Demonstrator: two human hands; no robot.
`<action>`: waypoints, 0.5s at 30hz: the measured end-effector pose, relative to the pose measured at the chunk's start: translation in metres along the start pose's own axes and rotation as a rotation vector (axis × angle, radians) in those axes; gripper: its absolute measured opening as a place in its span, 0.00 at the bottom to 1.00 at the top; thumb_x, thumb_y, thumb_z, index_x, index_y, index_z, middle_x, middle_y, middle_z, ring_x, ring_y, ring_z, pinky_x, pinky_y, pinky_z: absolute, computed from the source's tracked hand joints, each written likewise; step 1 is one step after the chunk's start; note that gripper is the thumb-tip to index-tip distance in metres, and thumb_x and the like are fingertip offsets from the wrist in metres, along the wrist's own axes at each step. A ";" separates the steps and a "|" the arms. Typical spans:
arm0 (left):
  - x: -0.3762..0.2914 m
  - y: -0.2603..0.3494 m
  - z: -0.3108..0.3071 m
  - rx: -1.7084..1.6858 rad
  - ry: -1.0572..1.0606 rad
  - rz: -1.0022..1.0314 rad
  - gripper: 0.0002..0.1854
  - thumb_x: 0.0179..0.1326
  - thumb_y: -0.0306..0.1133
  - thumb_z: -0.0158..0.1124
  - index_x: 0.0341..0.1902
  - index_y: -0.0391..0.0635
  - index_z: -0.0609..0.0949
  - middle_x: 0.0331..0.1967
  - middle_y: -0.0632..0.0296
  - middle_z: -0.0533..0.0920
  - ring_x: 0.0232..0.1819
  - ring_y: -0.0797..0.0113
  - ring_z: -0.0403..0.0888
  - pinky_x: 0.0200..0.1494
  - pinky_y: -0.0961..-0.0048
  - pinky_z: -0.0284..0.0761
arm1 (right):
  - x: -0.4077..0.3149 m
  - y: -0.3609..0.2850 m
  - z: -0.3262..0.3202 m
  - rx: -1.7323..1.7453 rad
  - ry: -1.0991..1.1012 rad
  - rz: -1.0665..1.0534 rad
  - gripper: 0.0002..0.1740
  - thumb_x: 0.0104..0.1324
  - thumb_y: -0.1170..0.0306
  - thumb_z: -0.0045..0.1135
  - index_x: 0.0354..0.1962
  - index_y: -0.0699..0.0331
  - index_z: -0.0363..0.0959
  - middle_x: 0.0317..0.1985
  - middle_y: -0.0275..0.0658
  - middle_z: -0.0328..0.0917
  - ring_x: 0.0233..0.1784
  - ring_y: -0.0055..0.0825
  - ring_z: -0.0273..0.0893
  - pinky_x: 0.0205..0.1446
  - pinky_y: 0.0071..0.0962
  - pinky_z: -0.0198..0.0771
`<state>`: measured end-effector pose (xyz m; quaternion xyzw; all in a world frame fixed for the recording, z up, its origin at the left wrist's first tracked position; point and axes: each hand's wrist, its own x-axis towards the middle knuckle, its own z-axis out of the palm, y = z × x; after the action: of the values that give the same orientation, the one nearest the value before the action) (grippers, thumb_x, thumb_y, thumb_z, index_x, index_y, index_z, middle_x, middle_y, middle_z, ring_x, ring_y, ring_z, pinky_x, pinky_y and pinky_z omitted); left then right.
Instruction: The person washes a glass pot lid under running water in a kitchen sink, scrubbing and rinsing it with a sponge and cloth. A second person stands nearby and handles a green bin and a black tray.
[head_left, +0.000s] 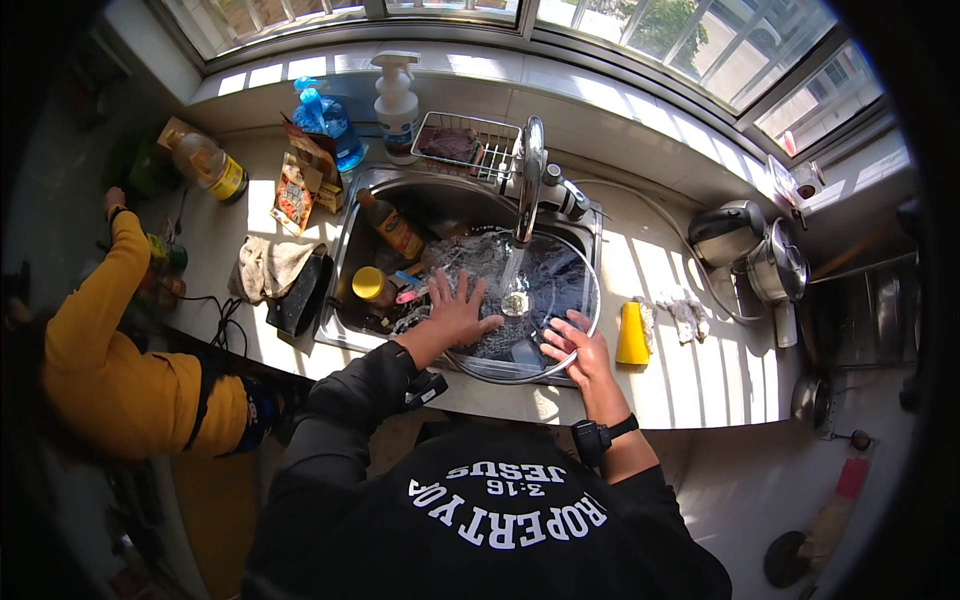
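Observation:
A large round glass pot lid (559, 281) with a metal rim is tilted over the stainless steel sink (335, 300). My right hand (589, 352) grips its near right rim. Above the lid's left part, my left hand (456, 309) is spread with the fingers apart and holds nothing; whether it touches the glass I cannot tell. Water runs from the chrome faucet (532, 165) onto the lid around its knob (514, 304). Left of my left hand, a yellow-capped jar (370, 284) and a brown bottle with a label (397, 229) are in the sink.
Another person in a yellow sleeve (124, 277) reaches over the counter at left. A cloth (270, 266), oil bottle (210, 166), blue pump bottle (334, 127), spray bottle (395, 112) and wire rack (499, 146) surround the sink. Right are a yellow cup (634, 334) and metal pots (776, 259).

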<state>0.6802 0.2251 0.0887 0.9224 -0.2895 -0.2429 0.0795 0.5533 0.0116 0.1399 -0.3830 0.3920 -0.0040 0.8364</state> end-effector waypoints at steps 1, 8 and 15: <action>-0.001 -0.004 0.000 0.019 -0.048 0.078 0.46 0.60 0.70 0.38 0.73 0.51 0.51 0.74 0.44 0.40 0.75 0.40 0.29 0.64 0.28 0.23 | -0.001 0.001 -0.004 0.019 0.014 0.012 0.24 0.61 0.80 0.55 0.54 0.65 0.60 0.45 0.53 0.74 0.38 0.43 0.79 0.38 0.47 0.81; 0.013 -0.017 0.002 0.064 0.028 0.282 0.43 0.62 0.67 0.39 0.73 0.50 0.53 0.74 0.45 0.42 0.76 0.47 0.32 0.63 0.26 0.25 | -0.004 0.019 -0.015 0.056 0.002 -0.039 0.25 0.64 0.79 0.50 0.58 0.65 0.57 0.49 0.53 0.72 0.42 0.42 0.78 0.41 0.48 0.81; 0.049 0.034 0.008 -0.011 0.244 0.046 0.43 0.63 0.64 0.43 0.73 0.46 0.53 0.73 0.39 0.44 0.75 0.42 0.32 0.68 0.36 0.28 | -0.024 0.002 0.011 0.006 0.027 -0.153 0.24 0.66 0.77 0.47 0.59 0.67 0.56 0.50 0.54 0.71 0.41 0.40 0.78 0.42 0.46 0.81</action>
<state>0.6941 0.1688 0.0719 0.9378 -0.2972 -0.1288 0.1248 0.5430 0.0274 0.1586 -0.4094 0.3730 -0.0742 0.8293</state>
